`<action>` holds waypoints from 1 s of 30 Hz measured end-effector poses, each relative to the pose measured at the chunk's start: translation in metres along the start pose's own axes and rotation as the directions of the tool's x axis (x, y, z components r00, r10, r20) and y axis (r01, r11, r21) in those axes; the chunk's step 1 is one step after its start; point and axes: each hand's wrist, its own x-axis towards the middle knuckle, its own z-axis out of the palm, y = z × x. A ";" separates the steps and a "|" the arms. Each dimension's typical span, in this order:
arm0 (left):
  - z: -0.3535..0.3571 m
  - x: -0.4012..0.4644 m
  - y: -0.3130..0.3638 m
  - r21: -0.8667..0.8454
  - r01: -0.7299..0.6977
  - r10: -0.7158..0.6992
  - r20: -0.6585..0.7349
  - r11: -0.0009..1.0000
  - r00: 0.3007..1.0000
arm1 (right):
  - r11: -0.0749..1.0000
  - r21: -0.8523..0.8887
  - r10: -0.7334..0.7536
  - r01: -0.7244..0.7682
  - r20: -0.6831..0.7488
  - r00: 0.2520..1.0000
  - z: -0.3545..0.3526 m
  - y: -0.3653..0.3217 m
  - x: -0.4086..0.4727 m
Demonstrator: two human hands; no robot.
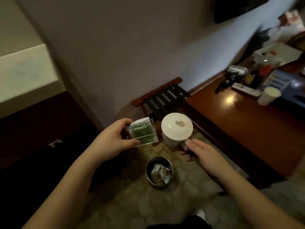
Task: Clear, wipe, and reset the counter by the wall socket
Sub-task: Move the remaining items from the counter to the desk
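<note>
Your left hand (113, 139) grips a clear plastic box (142, 133), thumb on its near edge and fingers (127, 121) curled over the far side; it holds flat green and white packets standing upright, probably tea sachets, though the print is too blurred to read. Your right hand (199, 152) pinches the handle of a white mug (175, 131), a smooth rounded lid with a small knob sitting on top. The handle itself is mostly hidden behind your thumb. Box and mug hang just beside each other in the air, above the patterned floor and left of the worktop (247, 123).

That worktop is glossy dark-red wood with a bright glare spot. At its far right sit a white paper cup (269, 95), a pale remote (245, 89) and a smeared clutter of bottles and boxes you cannot make out. Below your hands stands a round metal bin (159, 172) with crumpled paper inside. A slatted wooden rack (163, 96) leans by the wall.
</note>
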 end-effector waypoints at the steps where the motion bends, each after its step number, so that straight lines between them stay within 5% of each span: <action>1: 0.011 0.012 0.011 0.001 -0.012 0.012 0.020 1.000 1.000 | 1.000 -0.001 0.010 -0.010 -0.018 1.000 -0.016 0.004 0.001; 15: 0.155 0.160 0.163 0.025 -0.181 0.167 0.279 0.983 0.946 | 0.992 -0.034 0.110 -0.120 -0.223 0.969 -0.215 0.048 0.009; 30: 0.216 0.296 0.228 0.120 -0.384 0.306 0.412 0.915 0.858 | 0.965 0.225 0.220 -0.131 -0.435 0.873 -0.283 0.068 0.057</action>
